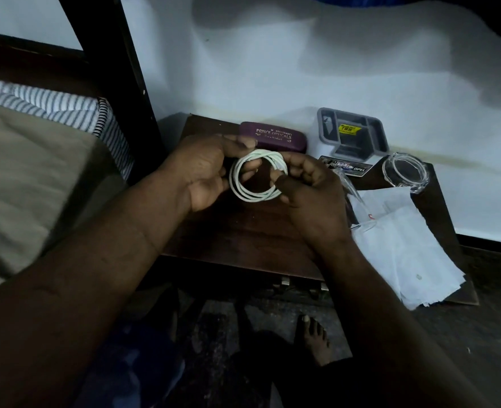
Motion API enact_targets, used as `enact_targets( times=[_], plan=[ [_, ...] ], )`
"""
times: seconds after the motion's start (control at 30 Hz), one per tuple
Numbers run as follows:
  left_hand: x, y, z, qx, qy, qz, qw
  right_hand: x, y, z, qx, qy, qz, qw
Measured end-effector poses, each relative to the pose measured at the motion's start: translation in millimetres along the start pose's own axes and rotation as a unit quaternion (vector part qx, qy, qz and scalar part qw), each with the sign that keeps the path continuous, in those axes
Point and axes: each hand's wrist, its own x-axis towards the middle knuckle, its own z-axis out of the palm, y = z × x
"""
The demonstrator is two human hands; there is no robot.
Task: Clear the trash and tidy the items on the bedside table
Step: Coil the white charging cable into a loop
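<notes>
**A:** Which step is in hand now?

**B:** The tidying of the white cable [252,198]. It is wound into a small coil and is held just above the middle of the tabletop [243,240], on the near side of the purple glasses case [272,139].

**A:** And how are the hands?

**B:** The left hand [202,175] pinches the left side of the coil. The right hand [308,187] has its fingers curled round the right side. So each grip is closed on the same cable.

**A:** What does the next move call for?

**B:** I think the coil wants to spring open. One grip should be firm while the coil is laid down, perhaps in the grey organiser tray [321,125] at the far right, or beside the case.

**A:** Is the trash cleared?

**B:** Not yet, I judge. White papers [399,248] lie at the right near edge, close to a glass dish [405,172].
</notes>
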Motion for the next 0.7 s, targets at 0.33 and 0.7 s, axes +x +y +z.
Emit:
enact_targets(
  times=[0.33, 0.7],
  plan=[
    [-3.5, 5.4, -6.0, 0.035, 0.016, 0.020, 0.999, -1.1, -6.5, 11.7, 0.078, 0.001, 0.080, 0.994],
    [-7.1, 7.7, -19.4, 0.181, -0.036, 0.062, 0.981, 5.4, -8.3, 14.1, 0.030, 0.009, 0.067, 0.997]
  ],
)
